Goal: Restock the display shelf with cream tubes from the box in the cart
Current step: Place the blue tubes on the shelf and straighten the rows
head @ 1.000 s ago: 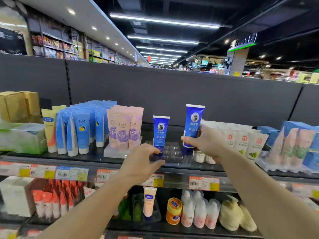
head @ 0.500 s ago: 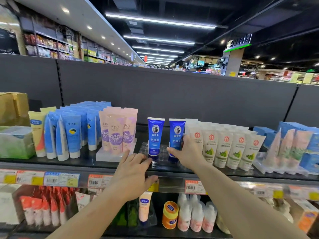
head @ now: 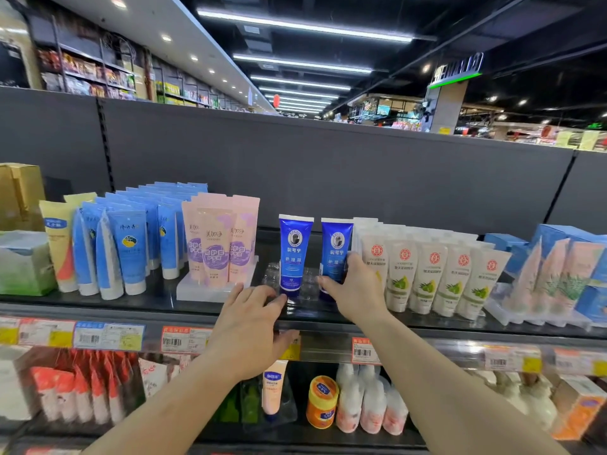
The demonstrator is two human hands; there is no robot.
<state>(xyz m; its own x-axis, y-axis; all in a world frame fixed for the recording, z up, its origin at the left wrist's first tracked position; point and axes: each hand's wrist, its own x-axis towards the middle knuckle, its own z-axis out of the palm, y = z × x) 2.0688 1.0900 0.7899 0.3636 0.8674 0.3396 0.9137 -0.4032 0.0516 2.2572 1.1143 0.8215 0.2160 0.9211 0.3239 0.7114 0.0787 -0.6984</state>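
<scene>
Two dark blue cream tubes stand upright, cap down, in a clear plastic tray (head: pixel 308 284) on the top display shelf (head: pixel 164 297). My right hand (head: pixel 358 290) grips the right blue tube (head: pixel 335 251) low down, thumb on its left side and fingers on its right. The left blue tube (head: pixel 294 251) stands free. My left hand (head: pixel 253 320) rests on the shelf's front edge just left of that tube's cap, fingers extended toward the clear tray. The cart and its box are out of view.
Pink tubes (head: pixel 220 241) on a white stand sit left of the blue pair, white tubes (head: pixel 433 274) crowd close on the right. Light blue tubes (head: pixel 131 244) and boxes fill the far left. Price tags (head: pixel 184 339) line the shelf edge. A lower shelf holds jars and bottles.
My right hand brought the second blue tube down from the air and stood it in the tray beside the first. My left hand stayed at the shelf's front edge.
</scene>
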